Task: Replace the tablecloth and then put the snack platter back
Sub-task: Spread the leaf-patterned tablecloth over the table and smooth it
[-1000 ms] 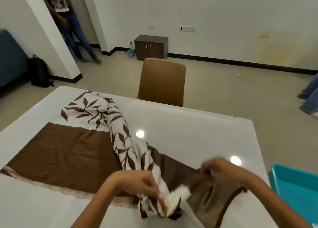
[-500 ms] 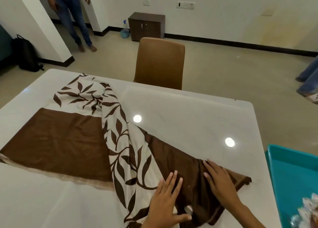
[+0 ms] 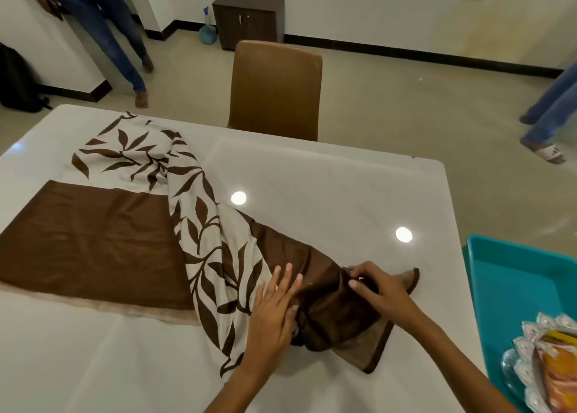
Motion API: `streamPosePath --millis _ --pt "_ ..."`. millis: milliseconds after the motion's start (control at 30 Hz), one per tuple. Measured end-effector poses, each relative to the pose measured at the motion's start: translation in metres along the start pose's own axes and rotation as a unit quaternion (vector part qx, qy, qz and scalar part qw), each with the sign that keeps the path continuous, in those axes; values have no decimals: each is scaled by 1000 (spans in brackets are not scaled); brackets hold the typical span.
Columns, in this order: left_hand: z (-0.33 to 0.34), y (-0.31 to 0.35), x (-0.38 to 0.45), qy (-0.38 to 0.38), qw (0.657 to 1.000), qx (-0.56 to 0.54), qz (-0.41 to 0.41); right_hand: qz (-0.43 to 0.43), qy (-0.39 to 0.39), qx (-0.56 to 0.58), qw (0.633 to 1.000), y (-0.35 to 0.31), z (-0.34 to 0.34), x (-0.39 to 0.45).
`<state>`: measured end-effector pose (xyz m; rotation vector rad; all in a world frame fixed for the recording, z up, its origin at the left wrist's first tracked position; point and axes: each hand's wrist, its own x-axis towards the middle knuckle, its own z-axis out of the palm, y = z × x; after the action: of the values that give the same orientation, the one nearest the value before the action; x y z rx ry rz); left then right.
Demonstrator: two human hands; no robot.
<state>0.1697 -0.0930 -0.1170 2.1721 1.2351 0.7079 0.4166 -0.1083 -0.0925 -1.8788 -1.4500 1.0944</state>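
Note:
A brown and cream leaf-print tablecloth (image 3: 93, 241) lies partly spread on the white table (image 3: 327, 178), flat at the left and bunched into a twisted ridge toward the near right. My left hand (image 3: 274, 306) rests flat on the cloth where the leaf print meets the brown part, fingers apart. My right hand (image 3: 374, 287) pinches a fold of the brown cloth near its right corner. At the lower right, a silver foil snack platter (image 3: 543, 369) with orange packets sits in a teal tray (image 3: 512, 272).
A brown chair (image 3: 276, 88) stands at the table's far edge. A dark cabinet (image 3: 248, 19) and a blue bottle (image 3: 207, 33) are against the back wall. One person's legs (image 3: 118, 32) stand far left, another's feet (image 3: 549, 113) at the right. A black backpack (image 3: 15, 78) is on the floor.
My hands let go of the bunched cloth end and pressed it flat. Now the right hand has closed on a brown fold. The view tilted down, bringing the platter into sight.

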Motion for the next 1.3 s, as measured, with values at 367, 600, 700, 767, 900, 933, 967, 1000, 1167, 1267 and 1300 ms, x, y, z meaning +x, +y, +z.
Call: streamPosePath --millis 367,600,700,767,900,933,967,1000,1167,1267,1300 --pt "-38 45 31 74 993 66 57 -153 -65 -167 972 -75 -19 41" --pt "-26 0 -10 44 984 168 -31 54 252 -161 953 -13 -95 74" --pt "-17 -30 -20 71 973 141 -168 57 262 -177 947 -5 -64 61" --pt "-13 -46 -20 76 962 144 -220 -81 158 -199 964 -17 -21 41" --pt "-10 -68 -14 57 956 175 -226 -264 -58 -361 892 -27 46 24" --pt "-11 -73 -11 51 956 176 -228 -278 -72 -361 887 -27 53 29" --pt "-12 -77 -8 43 956 175 -233 -277 -68 -341 896 -27 52 40" --pt "-13 -82 -5 34 954 176 -240 -250 -54 -297 920 -32 47 51" --pt "-14 -106 -7 -20 950 193 -243 87 251 112 958 -44 -30 124" --pt "-13 -111 -10 -30 954 191 -230 219 410 119 877 -43 -44 125" --pt "-14 -112 -10 -35 953 195 -229 162 424 67 888 -45 -34 118"
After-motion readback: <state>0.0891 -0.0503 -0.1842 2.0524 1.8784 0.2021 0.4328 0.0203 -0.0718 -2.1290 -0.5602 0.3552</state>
